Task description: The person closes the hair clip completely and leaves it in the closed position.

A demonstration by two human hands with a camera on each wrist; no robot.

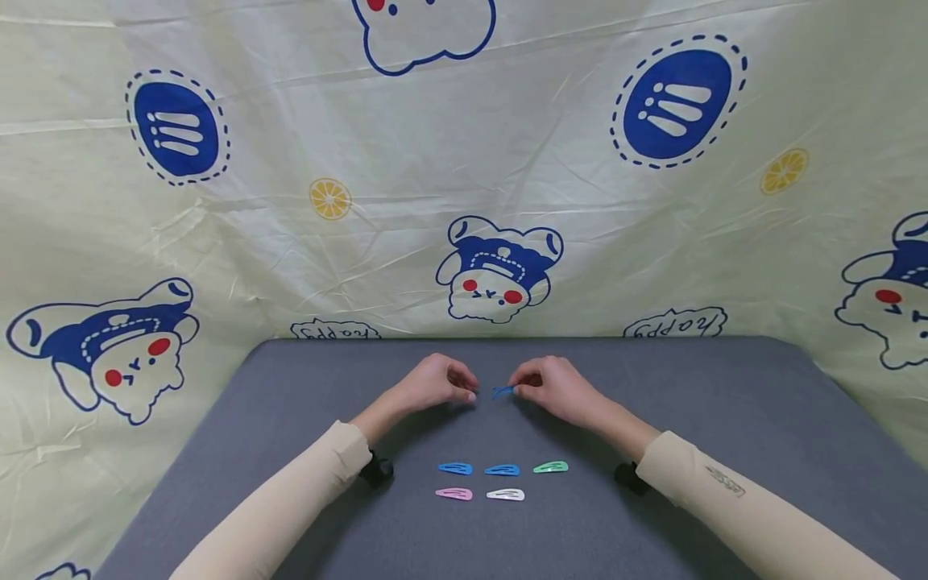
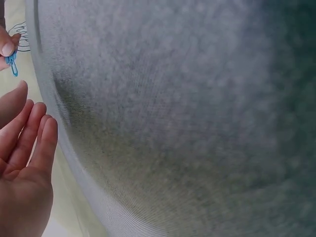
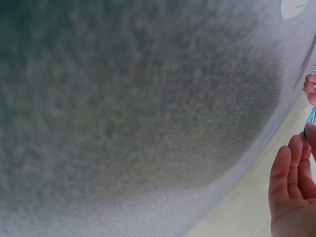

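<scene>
Between thumb and fingertips, my right hand pinches one end of a blue snap hair clip above the far half of the table. The clip's other end points toward my left hand, which holds nothing; its fingers are loosely bent, a short gap from the clip. In the left wrist view the clip hangs beyond the left thumb, and the left fingers are spread and relaxed. At the right wrist view's edge, part of the clip shows above the right thumb.
Nearer on the grey table lie two blue hair clips, one left and one right, beside a green clip. In front of them are a pink clip and a white clip. A printed curtain hangs behind.
</scene>
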